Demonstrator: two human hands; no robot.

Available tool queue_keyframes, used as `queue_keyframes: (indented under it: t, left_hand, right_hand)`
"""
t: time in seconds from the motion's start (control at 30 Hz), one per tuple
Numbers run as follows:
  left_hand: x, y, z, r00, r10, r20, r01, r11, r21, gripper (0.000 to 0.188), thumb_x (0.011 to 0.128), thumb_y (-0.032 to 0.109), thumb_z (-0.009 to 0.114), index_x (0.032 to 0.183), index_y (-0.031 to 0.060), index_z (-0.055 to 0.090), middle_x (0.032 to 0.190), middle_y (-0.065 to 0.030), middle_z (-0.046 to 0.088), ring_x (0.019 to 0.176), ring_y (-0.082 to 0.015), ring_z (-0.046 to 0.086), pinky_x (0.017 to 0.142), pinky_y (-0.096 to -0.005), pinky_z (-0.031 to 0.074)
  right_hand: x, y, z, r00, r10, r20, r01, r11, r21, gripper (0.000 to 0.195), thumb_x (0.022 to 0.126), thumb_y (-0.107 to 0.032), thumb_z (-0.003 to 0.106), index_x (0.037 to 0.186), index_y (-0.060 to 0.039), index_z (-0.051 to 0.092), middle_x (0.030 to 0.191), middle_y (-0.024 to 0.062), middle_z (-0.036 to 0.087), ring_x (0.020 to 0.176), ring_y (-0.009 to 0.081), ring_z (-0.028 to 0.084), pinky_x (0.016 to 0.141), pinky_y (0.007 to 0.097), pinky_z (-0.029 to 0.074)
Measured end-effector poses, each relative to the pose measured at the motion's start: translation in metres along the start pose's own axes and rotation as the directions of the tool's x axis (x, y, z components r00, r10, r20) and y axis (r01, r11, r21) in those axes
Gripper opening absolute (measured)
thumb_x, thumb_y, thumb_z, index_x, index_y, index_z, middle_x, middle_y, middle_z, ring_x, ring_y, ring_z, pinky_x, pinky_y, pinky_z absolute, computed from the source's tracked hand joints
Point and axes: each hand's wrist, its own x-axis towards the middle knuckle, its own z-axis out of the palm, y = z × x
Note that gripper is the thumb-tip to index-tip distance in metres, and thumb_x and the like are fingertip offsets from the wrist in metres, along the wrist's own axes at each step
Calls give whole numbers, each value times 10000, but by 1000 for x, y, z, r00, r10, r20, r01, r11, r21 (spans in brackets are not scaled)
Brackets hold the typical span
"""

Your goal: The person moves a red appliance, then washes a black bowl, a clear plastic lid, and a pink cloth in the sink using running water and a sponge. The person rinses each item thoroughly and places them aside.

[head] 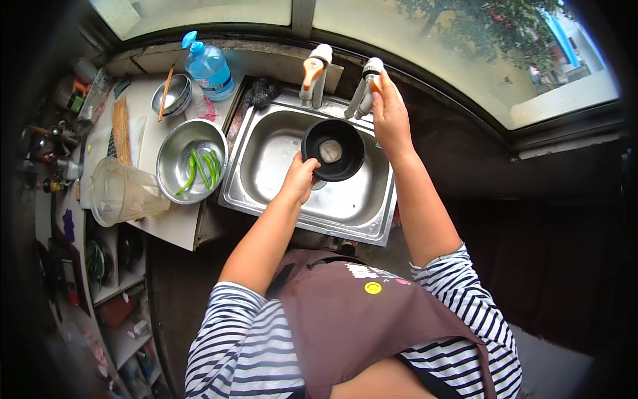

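Note:
My left hand grips the near left rim of a black round bowl, holding it over a stainless steel sink. A pale round object lies inside the bowl; I cannot tell what it is. At the right-hand tap, my right hand has its fingers on the orange handle. Another tap with an orange handle stands to its left. Left of the sink, a metal bowl holds several green chili peppers.
A blue pump bottle stands behind the peppers, beside small metal bowls with chopsticks across them. A clear plastic container and a straw brush are further left. Black mesh lies at the sink's back left corner.

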Motion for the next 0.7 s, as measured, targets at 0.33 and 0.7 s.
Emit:
queue_keyframes:
  t: [0.33,0.7]
  left_hand:
    - [29,-21,38,985,-104,-135,83,985,-153,253,882,156,395,1090,37,474,1009,-111,582,828,-216,609,635,-378,509]
    - [100,-26,31,823,564,-64,-210,408,889,357,669,2,647,1019,41,596,943,-146,652,880,-307,623,772,-367,488]
  right_hand:
    - [-69,73,-6,717,547,432,-682,420,599,712,898,-473,449,1435,-115,147,1418,118,284,1276,243,330,1013,407,287]
    - [-90,86,19,758,499,419,-651,545,529,700,686,-94,659,1324,-33,376,1185,110,505,1078,178,491,953,283,368]
